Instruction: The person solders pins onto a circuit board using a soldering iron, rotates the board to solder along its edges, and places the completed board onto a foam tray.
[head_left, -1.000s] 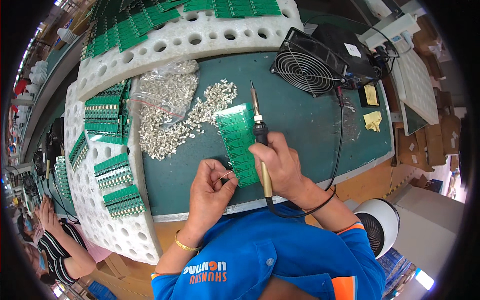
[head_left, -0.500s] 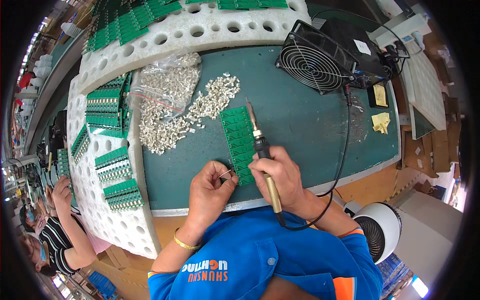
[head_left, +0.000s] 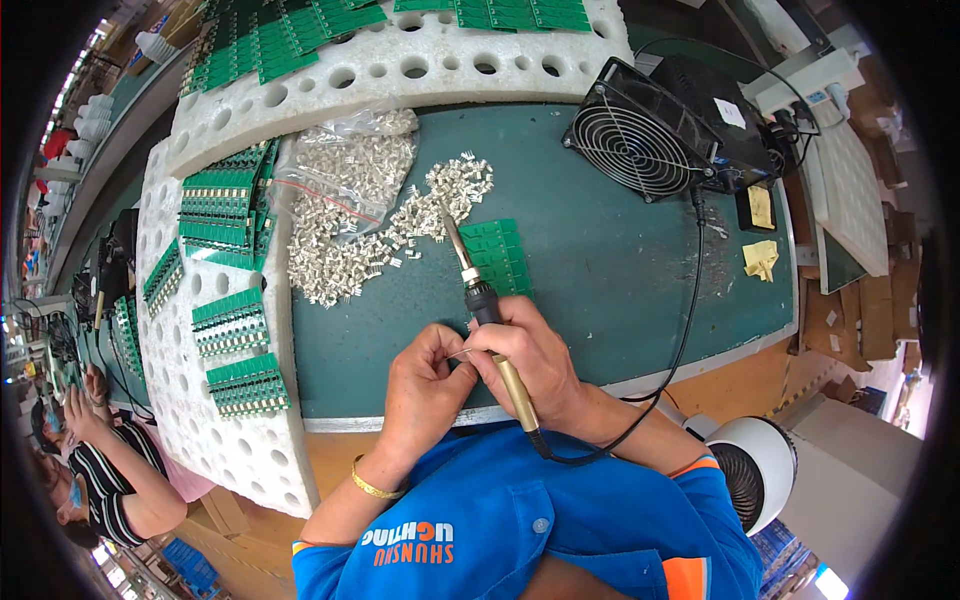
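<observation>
My right hand (head_left: 535,365) grips a soldering iron (head_left: 482,300) with a black collar and brass-coloured handle. The iron points away from me, its tip over the near edge of the pile of small white connectors (head_left: 455,188); whether it touches them I cannot tell. My left hand (head_left: 425,390) is closed in a pinch on a thin solder wire (head_left: 459,353). The right fingertips meet the wire's other end, close beside the left ones. Beyond both hands a green circuit board panel (head_left: 503,255) lies on the bench, partly hidden by the iron and right hand.
A clear bag of connectors (head_left: 355,165) lies at the far left. White foam trays (head_left: 240,440) with green boards stand left and behind. At right are a black fan (head_left: 635,145), a yellow sponge (head_left: 760,207) and the iron's cable (head_left: 688,320). A co-worker (head_left: 135,470) sits at far left.
My right hand and the iron have moved left, the tip swinging from the panel's right side to its left. The right fingers now meet the wire at my left hand.
</observation>
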